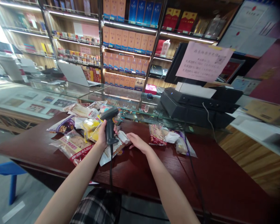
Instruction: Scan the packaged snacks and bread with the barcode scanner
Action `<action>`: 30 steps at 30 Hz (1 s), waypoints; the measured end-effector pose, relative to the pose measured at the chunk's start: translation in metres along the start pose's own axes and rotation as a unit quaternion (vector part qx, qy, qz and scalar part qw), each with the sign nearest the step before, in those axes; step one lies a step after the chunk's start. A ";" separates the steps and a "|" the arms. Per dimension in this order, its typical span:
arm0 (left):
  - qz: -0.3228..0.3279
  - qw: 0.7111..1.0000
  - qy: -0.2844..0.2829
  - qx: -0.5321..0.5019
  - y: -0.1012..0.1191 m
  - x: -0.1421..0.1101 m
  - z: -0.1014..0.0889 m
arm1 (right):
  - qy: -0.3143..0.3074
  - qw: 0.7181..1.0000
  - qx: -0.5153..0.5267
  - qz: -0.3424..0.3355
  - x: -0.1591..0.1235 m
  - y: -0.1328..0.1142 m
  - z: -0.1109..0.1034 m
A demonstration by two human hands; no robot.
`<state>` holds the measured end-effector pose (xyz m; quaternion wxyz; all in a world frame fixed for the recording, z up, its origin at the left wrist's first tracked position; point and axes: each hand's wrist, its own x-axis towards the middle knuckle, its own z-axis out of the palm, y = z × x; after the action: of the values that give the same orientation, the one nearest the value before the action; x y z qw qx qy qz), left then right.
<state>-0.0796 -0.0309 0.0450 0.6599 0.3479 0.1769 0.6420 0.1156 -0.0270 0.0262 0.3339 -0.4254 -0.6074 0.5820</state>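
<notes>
Snack packets (72, 146) on the counter (200, 174) — glass case (112, 96) behind.

L hand (102, 135) closed, R hand (137, 142) palm-down

You are holding a matt, dark-grey plastic pistol-grip barcode scanner (109, 129) with a smooth casing. Crinkly, glossy plastic snack wrappers (72, 146) are catching the light as they are lying on a polished dark-red wooden counter top (177, 161), whose lacquer is shining. Behind them, a smooth glass display case (112, 96) is gleaming, a matt black plastic printer (196, 105) is looking dull, and a pale pink paper notice (204, 60) is hanging flat.
</notes>
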 end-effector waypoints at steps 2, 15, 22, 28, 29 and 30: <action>0.009 1.000 0.006 -0.001 0.001 0.000 0.002 | -0.032 0.997 0.061 0.022 -0.001 0.000 0.000; 0.014 1.000 -0.007 0.006 0.010 -0.002 0.003 | 0.134 0.965 0.226 0.017 0.003 0.000 -0.020; -0.007 1.000 -0.014 0.024 0.007 -0.001 0.002 | 0.269 0.885 0.363 -0.110 0.010 0.005 -0.055; -0.072 0.992 -0.082 0.065 -0.001 -0.003 0.003 | 0.274 0.863 0.390 -0.167 0.017 0.005 -0.057; -0.088 0.989 -0.098 0.063 -0.002 -0.003 0.003 | 0.274 0.859 0.396 -0.171 0.017 0.004 -0.057; -0.106 0.986 -0.114 0.061 -0.004 -0.003 0.003 | 0.273 0.857 0.400 -0.174 0.017 0.003 -0.056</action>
<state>-0.0750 -0.0342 0.0439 0.7178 0.4376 0.1746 0.5126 0.1592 0.0116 0.0276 0.7237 -0.2839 -0.2709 0.5677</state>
